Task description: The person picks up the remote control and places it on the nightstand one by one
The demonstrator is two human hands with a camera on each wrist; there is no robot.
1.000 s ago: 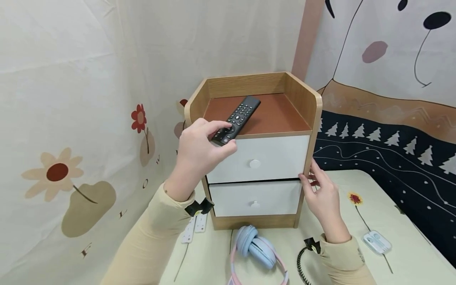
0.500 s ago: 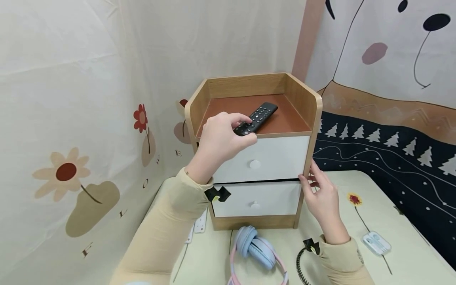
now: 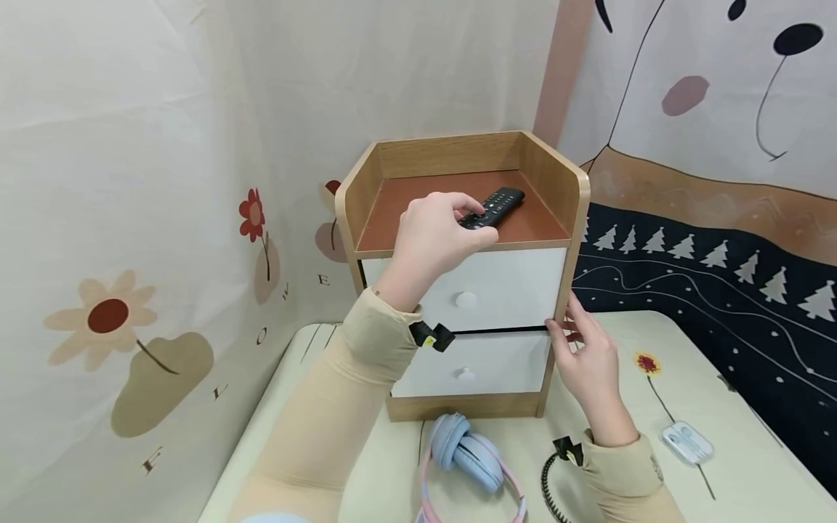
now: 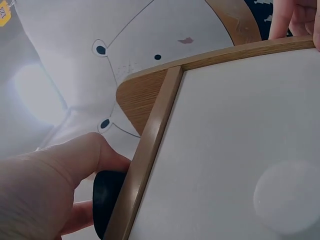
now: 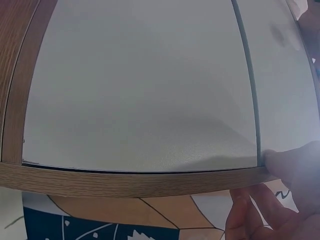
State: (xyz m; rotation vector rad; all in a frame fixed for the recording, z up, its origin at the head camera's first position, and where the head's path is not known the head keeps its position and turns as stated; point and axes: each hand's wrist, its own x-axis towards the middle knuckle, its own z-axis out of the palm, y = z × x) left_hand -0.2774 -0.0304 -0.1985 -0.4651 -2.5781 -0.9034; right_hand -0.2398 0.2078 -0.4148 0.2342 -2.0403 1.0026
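A black remote control (image 3: pixel 502 205) lies slantwise low over the brown top of a small two-drawer cabinet (image 3: pixel 467 407). My left hand (image 3: pixel 434 236) pinches its near end between thumb and fingers, right at the top's front edge. In the left wrist view the remote's dark end (image 4: pixel 107 200) shows beside the wooden edge. With the thumb on the front and fingers round the side, my right hand (image 3: pixel 595 363) grips the cabinet's right edge near the gap between the drawers. The right wrist view shows this thumb and fingers (image 5: pixel 287 165) astride the wooden side panel.
Wooden walls (image 3: pixel 451 156) enclose the cabinet top at the back and sides. Blue and pink headphones (image 3: pixel 467 450) lie in front of it. A clear case with earphones (image 3: pixel 686 443) lies to the right, and a coiled black cord (image 3: pixel 549 487) runs near my right sleeve.
My left hand has carried the remote control rightward and farther over the cabinet top, and the remote now lies flatter. The right hand has kept its grip at the cabinet's edge.
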